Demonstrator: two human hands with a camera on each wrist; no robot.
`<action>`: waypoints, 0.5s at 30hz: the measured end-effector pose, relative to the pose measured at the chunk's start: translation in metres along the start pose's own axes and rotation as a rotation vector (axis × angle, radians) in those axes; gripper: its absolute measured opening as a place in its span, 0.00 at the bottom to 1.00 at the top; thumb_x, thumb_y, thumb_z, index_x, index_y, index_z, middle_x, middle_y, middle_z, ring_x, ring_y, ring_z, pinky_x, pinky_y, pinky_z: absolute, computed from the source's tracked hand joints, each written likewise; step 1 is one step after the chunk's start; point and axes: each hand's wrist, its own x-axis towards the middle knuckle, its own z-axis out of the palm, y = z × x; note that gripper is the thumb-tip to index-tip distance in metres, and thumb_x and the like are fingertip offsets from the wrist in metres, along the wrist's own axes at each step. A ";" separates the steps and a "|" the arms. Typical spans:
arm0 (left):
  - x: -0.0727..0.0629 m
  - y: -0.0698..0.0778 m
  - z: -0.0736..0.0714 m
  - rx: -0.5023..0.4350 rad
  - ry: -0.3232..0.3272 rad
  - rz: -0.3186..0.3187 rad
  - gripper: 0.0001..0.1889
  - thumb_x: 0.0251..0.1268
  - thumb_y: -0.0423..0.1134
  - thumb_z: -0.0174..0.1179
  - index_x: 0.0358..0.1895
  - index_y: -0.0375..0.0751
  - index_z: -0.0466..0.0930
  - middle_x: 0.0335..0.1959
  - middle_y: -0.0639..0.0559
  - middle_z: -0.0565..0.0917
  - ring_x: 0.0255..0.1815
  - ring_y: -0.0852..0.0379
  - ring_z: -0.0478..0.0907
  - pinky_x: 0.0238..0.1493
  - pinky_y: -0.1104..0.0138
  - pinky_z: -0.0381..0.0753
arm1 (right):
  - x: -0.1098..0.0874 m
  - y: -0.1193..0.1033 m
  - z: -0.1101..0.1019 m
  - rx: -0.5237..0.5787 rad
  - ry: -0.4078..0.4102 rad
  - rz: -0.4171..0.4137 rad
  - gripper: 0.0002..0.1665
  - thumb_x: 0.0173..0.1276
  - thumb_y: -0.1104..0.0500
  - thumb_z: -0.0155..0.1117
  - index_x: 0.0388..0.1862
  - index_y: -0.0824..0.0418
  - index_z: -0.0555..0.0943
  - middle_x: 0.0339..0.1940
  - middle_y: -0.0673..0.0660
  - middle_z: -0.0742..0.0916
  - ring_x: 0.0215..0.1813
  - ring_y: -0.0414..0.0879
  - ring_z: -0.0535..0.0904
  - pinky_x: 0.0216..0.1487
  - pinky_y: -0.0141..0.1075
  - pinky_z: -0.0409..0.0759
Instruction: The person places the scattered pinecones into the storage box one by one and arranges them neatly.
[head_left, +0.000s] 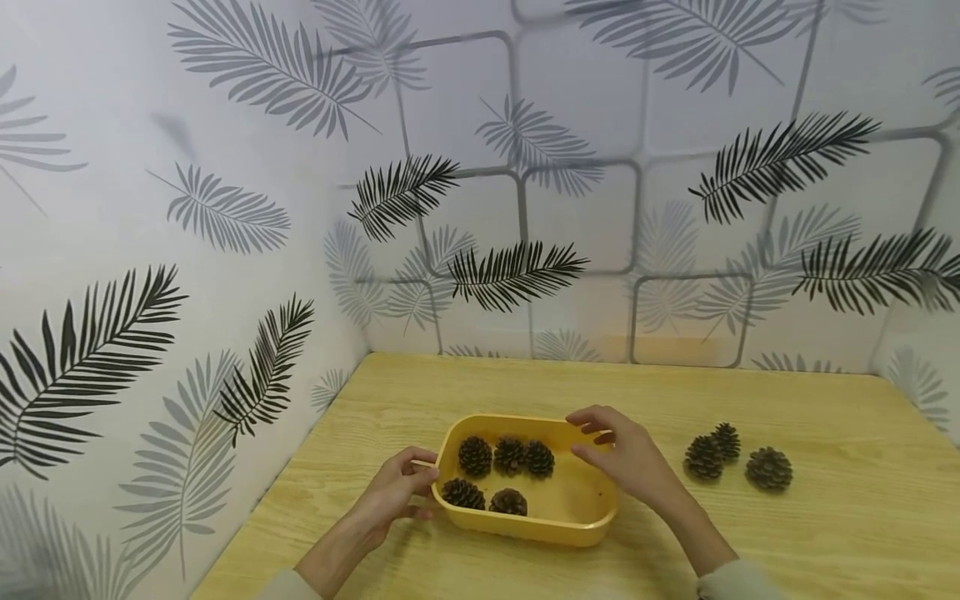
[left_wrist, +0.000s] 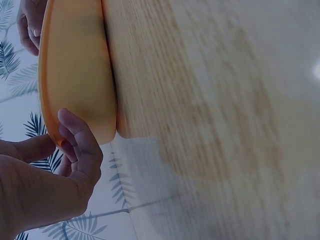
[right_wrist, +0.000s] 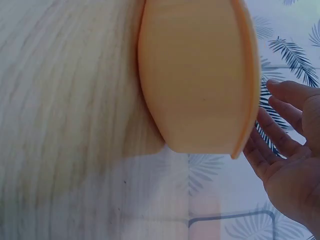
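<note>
A yellow plastic basin [head_left: 572, 492] rests on the table with several brown pine cones [head_left: 508, 502] inside, mostly toward its left half. At the basin's left end my left hand [head_left: 388, 492] pinches the rim, thumb on top and fingers curled against the outer wall; the left wrist view shows this hand [left_wrist: 55, 175] close up. Over the far right corner hovers my right hand [head_left: 626, 454], fingers spread and loosely bent. In the right wrist view the right hand [right_wrist: 295, 145] has its fingers beside the basin's rim [right_wrist: 250, 75], with nothing held.
Three more pine cones lie to the right of the basin: one at the front [head_left: 768, 469], one to its left [head_left: 704, 457] and a smaller one behind [head_left: 726, 440]. The wood-grain table [head_left: 840, 533] meets leaf-patterned walls [head_left: 480, 208] at the back and left.
</note>
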 end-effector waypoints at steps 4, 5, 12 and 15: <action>0.000 0.000 0.000 -0.003 0.002 -0.001 0.17 0.79 0.37 0.58 0.63 0.33 0.74 0.50 0.38 0.79 0.39 0.52 0.82 0.35 0.61 0.89 | 0.000 0.002 -0.009 -0.011 0.009 -0.013 0.21 0.70 0.66 0.72 0.61 0.60 0.82 0.59 0.60 0.86 0.57 0.61 0.82 0.58 0.56 0.84; 0.001 0.000 0.000 -0.003 0.002 -0.001 0.17 0.79 0.37 0.58 0.63 0.33 0.74 0.50 0.38 0.80 0.39 0.52 0.82 0.35 0.61 0.89 | -0.001 0.003 -0.010 -0.019 0.012 -0.012 0.21 0.70 0.65 0.72 0.61 0.59 0.82 0.59 0.59 0.86 0.58 0.60 0.82 0.58 0.55 0.84; -0.001 0.002 0.001 -0.006 0.004 -0.005 0.17 0.80 0.36 0.57 0.64 0.32 0.73 0.49 0.39 0.79 0.39 0.52 0.82 0.35 0.62 0.89 | -0.006 0.005 -0.023 -0.021 0.034 0.019 0.21 0.71 0.62 0.72 0.62 0.57 0.82 0.60 0.58 0.86 0.59 0.58 0.82 0.59 0.54 0.83; -0.002 0.003 0.001 -0.004 0.014 -0.004 0.18 0.80 0.36 0.57 0.64 0.31 0.72 0.49 0.39 0.79 0.38 0.51 0.82 0.34 0.62 0.89 | -0.009 0.003 -0.029 -0.026 0.044 0.027 0.21 0.72 0.62 0.71 0.63 0.57 0.82 0.60 0.57 0.86 0.58 0.58 0.82 0.60 0.56 0.83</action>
